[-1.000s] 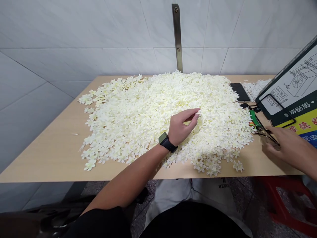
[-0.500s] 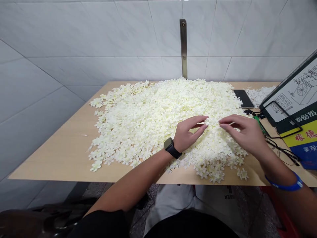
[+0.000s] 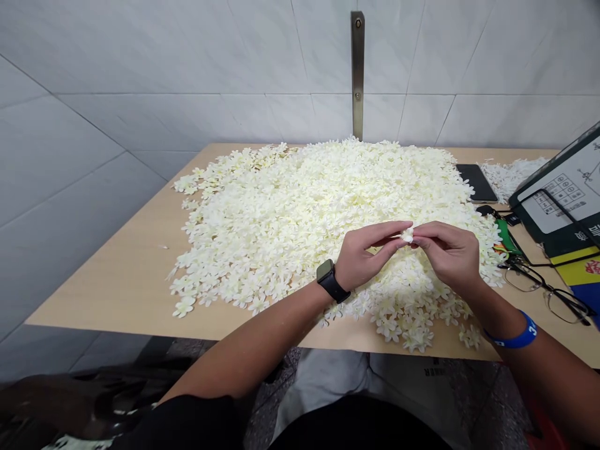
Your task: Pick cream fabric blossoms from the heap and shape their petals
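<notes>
A wide heap of small cream fabric flowers [image 3: 304, 206] covers most of the wooden table [image 3: 117, 275]. My left hand [image 3: 368, 256], with a black watch on its wrist, and my right hand [image 3: 447, 253], with a blue wristband, meet above the heap's near right part. Between their fingertips both pinch one small white flower [image 3: 407, 235]. The fingers of each hand are closed on it.
A black phone [image 3: 475, 181] lies at the back right beside a smaller pile of white pieces [image 3: 509, 175]. Glasses [image 3: 544, 289], a green object [image 3: 505, 234] and a printed box [image 3: 562, 200] sit at the right edge. A metal bracket [image 3: 357, 69] runs up the tiled wall.
My right hand came in from the glasses at the right edge to the middle and closed on the flower that my left hand holds. The left hand barely moved.
</notes>
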A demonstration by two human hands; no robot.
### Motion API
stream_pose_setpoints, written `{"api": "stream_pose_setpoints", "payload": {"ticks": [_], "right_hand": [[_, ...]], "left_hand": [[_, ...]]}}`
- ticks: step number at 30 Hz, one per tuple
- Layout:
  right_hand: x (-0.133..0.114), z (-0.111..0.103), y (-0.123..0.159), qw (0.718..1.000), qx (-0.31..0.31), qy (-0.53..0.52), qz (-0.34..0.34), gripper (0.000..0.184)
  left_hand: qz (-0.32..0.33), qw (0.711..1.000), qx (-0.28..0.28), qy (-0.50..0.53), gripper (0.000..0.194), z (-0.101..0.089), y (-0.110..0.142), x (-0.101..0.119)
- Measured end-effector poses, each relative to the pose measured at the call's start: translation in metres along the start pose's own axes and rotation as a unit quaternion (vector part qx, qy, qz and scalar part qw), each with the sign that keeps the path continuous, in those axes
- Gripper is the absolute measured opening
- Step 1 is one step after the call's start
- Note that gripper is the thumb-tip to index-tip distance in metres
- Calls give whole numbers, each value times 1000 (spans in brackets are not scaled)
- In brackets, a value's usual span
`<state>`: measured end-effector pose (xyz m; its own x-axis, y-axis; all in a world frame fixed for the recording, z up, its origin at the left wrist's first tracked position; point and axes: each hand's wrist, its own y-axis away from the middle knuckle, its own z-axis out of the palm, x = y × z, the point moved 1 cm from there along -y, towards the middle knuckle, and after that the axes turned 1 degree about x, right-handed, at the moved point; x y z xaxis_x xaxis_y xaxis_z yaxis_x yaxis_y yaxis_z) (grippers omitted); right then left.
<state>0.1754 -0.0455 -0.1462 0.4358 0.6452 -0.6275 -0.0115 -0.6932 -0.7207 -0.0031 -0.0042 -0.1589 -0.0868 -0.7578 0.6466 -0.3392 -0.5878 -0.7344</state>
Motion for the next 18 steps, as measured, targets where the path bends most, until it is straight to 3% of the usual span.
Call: {"api": "stream_pose_setpoints", "payload": {"ticks": [11, 14, 18], "right_hand": [[0, -1, 3, 999, -11, 39, -20, 12], [-1, -2, 4, 996, -10, 79, -41, 12], [2, -5, 2, 993, -10, 118, -15, 16]], "left_hand": [[34, 997, 3, -64, 26, 1, 2, -2], [23, 996, 13, -82, 25, 1, 3, -2], [-21, 996, 40, -79, 23, 0, 2, -2]]}}
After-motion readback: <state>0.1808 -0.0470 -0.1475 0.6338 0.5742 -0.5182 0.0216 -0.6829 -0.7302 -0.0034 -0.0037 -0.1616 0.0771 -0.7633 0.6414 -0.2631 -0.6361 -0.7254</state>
